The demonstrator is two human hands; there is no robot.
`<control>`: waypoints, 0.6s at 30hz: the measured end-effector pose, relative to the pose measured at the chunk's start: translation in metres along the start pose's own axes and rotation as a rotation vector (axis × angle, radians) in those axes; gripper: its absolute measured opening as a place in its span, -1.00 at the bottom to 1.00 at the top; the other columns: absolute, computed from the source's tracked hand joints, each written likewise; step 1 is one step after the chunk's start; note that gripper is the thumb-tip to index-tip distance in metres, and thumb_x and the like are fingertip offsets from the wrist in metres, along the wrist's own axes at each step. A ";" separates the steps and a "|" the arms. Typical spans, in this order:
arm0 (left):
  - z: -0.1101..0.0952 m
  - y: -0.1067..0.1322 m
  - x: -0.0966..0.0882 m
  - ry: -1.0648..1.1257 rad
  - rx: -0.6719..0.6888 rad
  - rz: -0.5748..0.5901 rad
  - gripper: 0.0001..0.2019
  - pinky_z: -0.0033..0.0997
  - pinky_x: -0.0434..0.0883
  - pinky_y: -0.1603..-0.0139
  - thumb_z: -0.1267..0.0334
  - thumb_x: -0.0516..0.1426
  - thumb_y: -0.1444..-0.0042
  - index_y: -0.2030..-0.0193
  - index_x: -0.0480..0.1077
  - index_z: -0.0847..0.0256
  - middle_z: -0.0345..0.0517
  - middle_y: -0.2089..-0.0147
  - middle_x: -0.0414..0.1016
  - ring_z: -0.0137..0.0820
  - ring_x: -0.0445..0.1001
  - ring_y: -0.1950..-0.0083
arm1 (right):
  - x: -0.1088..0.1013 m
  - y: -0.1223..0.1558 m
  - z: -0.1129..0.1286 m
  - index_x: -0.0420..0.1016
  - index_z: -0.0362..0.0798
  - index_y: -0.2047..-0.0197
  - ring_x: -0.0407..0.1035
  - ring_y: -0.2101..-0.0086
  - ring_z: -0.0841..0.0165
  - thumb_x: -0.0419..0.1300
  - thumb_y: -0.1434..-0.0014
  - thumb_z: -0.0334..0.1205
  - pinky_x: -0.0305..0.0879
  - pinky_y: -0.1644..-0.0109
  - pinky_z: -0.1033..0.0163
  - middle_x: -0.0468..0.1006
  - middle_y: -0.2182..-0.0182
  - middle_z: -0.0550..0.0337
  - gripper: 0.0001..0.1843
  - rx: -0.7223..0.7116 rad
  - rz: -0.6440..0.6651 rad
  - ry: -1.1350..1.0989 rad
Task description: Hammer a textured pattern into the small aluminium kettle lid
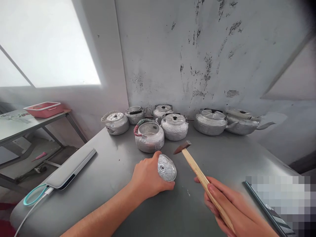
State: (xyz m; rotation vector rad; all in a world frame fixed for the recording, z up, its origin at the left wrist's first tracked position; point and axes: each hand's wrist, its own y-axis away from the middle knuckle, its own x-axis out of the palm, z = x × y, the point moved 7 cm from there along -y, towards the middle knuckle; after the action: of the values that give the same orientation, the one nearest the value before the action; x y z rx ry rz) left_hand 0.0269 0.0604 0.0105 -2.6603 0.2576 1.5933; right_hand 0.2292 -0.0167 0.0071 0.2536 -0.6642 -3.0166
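My left hand [146, 179] grips a round hammered aluminium kettle lid [167, 168], holding it on edge on the grey metal table [118, 164]. My right hand [232, 204] is closed round the wooden handle of a small hammer [195, 168], whose dark head [182, 147] hangs just above the table, to the right of the lid. Right behind the lid stands an open, lidless aluminium kettle [149, 136] with a red-and-green wrapped handle.
Several more aluminium kettles [174, 126] line the back of the table against a stained wall. A grey power bank with a teal cable [70, 169] lies at the left edge. A dark flat device [269, 210] sits at the right. A side table with a pink tray [44, 109] stands at far left.
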 end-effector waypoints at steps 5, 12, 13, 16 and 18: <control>0.001 -0.001 -0.003 -0.025 0.092 -0.057 -0.05 -0.14 0.34 -0.18 -0.20 0.27 0.22 -0.36 0.17 0.04 0.06 -0.27 0.25 0.03 0.27 -0.28 | -0.005 0.000 0.007 0.37 0.05 -0.06 -0.03 0.77 0.55 0.05 -0.19 0.21 0.07 0.79 0.43 0.25 0.57 0.43 -0.48 0.136 -0.022 -0.058; -0.004 0.002 0.001 -0.011 0.260 -0.078 -0.08 0.09 0.15 -0.35 -0.13 0.25 0.06 -0.43 0.10 0.13 0.11 -0.36 0.16 0.07 0.10 -0.38 | 0.005 -0.016 -0.014 0.34 0.04 0.07 -0.05 0.79 0.55 0.07 -0.19 0.14 0.09 0.80 0.41 0.23 0.62 0.47 -0.60 0.117 -0.002 -0.199; -0.007 0.001 0.002 0.010 0.289 -0.086 -0.11 0.10 0.12 -0.37 -0.17 0.21 0.00 -0.44 0.07 0.10 0.08 -0.39 0.13 0.05 0.07 -0.41 | 0.005 -0.016 -0.019 0.33 0.05 0.10 -0.05 0.79 0.56 0.07 -0.19 0.16 0.10 0.80 0.41 0.23 0.63 0.47 -0.61 0.119 -0.001 -0.214; -0.012 -0.002 0.008 0.048 0.352 -0.118 -0.30 0.05 0.10 -0.40 -0.16 0.13 -0.17 -0.38 0.17 0.06 0.01 -0.41 0.13 -0.04 0.10 -0.41 | 0.009 -0.013 -0.033 0.27 0.07 0.24 -0.08 0.81 0.56 0.01 -0.22 0.21 0.07 0.79 0.42 0.21 0.69 0.48 -0.63 0.162 0.026 -0.222; -0.013 -0.005 0.013 0.063 0.369 -0.118 -0.41 -0.02 0.16 -0.38 -0.09 0.14 -0.19 -0.30 0.27 0.09 0.00 -0.36 0.21 -0.09 0.17 -0.36 | 0.012 -0.010 -0.039 0.18 0.07 0.34 -0.08 0.82 0.58 -0.02 -0.24 0.23 0.02 0.79 0.44 0.22 0.72 0.47 -0.60 0.193 0.047 -0.211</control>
State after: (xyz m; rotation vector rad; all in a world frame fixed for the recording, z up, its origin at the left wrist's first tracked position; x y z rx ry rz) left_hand 0.0453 0.0624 0.0049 -2.3961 0.3514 1.2844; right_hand 0.2242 -0.0248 -0.0341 -0.0765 -0.9647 -2.9606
